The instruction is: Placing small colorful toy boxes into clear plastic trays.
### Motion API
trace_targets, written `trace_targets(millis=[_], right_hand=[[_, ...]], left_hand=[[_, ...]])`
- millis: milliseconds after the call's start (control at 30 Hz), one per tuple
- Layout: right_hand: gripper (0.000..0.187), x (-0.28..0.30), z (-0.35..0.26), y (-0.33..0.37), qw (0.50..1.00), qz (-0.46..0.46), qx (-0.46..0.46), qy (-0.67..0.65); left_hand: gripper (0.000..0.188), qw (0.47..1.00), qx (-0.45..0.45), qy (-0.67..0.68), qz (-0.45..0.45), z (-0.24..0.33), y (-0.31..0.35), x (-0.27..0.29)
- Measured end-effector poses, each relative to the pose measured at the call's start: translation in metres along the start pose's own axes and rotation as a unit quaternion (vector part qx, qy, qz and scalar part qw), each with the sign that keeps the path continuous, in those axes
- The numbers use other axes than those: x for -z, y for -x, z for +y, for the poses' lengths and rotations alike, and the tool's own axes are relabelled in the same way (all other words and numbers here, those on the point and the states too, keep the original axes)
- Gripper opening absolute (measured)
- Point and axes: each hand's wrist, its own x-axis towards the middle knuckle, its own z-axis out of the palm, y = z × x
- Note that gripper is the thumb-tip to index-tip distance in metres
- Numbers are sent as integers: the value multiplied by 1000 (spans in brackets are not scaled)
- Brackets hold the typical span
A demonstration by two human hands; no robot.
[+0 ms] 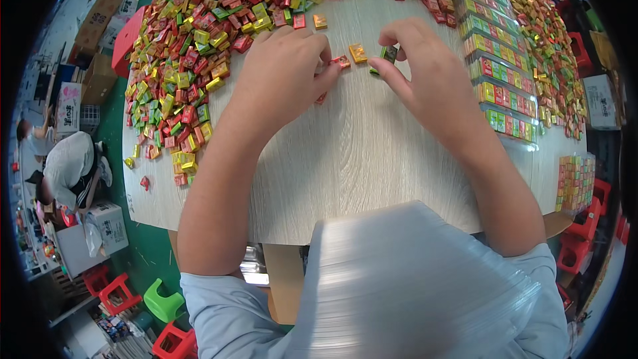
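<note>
Over the pale wood-grain table, my left hand is closed, thumb and forefinger pinched at a small red box. Part of another small red box shows under that hand. My right hand curls its thumb and forefinger around a small dark green box. An orange-yellow box lies on the table between the two hands. Just beyond my left hand sit a red box and an orange box.
A big heap of small colourful boxes covers the far and left table. Filled clear plastic trays are lined up at right, with another heap beyond. A stack of clear plastic sheets or trays stands before me. A person bends at left.
</note>
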Motion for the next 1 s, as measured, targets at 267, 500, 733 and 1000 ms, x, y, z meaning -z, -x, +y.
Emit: trace_targets(millis=[267, 500, 733, 1000], right_hand=[[18, 6, -12, -11, 996, -78, -6, -54], [22, -13, -19, -46, 992, -84, 96, 14], [19, -56, -5, -47, 987, -113, 111, 23], [19, -14, -13, -34, 985, -132, 60, 94]], left_hand=[[30, 999, 42, 21, 9, 0, -5, -3], [32, 989, 106, 94, 28, -26, -5, 12], [30, 982, 143, 103, 67, -25, -4, 18], [43, 981, 133, 54, -129, -3, 6, 39]])
